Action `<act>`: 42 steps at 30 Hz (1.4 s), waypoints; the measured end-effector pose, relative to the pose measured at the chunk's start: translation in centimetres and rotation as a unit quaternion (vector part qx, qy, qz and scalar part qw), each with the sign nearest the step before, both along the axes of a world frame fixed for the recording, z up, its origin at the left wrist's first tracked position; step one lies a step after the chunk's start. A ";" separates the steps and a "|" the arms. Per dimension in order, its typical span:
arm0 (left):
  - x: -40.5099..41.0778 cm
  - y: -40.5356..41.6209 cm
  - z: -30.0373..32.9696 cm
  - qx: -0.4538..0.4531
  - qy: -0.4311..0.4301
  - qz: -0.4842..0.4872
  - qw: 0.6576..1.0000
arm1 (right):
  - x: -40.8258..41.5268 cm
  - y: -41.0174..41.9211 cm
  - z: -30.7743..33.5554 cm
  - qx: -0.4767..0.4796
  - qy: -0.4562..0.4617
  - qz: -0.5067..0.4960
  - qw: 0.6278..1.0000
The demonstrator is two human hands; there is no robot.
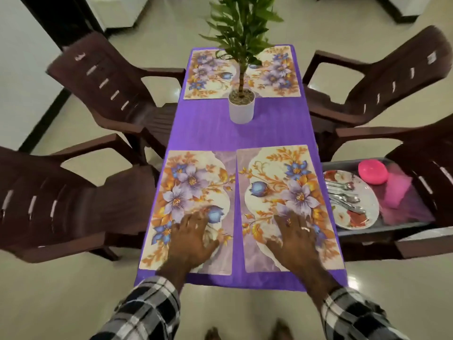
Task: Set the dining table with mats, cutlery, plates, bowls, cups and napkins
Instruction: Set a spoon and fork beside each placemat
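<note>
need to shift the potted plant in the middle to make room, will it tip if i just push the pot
Probably yes if pushed high up. The potted plant has a tall leafy stem over a small, narrow white pot, so it looks top-heavy. The pot stands on the purple tablecloth, which may drag or bunch instead of letting it slide. Lifting it from low on the pot seems safer.

Four mats lie on the table (241,133) in two pairs: the near left mat (193,192) and near right mat (282,187) side by side at the near end, the far left mat (206,74) and far right mat (279,74) at the far end, with the potted plant (241,107) between the pairs. The left hand (192,238) rests flat on the near left mat, the right hand (295,235) on the near right one. Right of the table, a tray (362,230) on a chair (416,182) holds a plate (353,217) with cutlery (343,196) on it, a bowl (372,171) behind it and napkins (397,190) to its right.
</note>
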State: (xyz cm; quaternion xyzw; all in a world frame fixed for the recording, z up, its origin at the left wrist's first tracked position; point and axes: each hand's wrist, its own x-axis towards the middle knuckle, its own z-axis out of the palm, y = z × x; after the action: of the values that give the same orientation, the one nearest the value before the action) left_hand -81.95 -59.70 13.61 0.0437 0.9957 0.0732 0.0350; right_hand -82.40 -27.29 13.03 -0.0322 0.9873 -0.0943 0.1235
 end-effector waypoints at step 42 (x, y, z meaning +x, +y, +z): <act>1.1 0.7 -0.5 -0.042 -0.103 0.036 0.993 | 0.0 -1.0 -1.1 0.055 -0.063 -0.032 0.996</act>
State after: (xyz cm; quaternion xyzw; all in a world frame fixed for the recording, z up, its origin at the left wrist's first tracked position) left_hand -80.87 -59.03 13.07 -0.0019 0.9900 0.0368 0.1363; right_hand -82.35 -28.30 11.93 0.0127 0.9819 -0.0452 0.1836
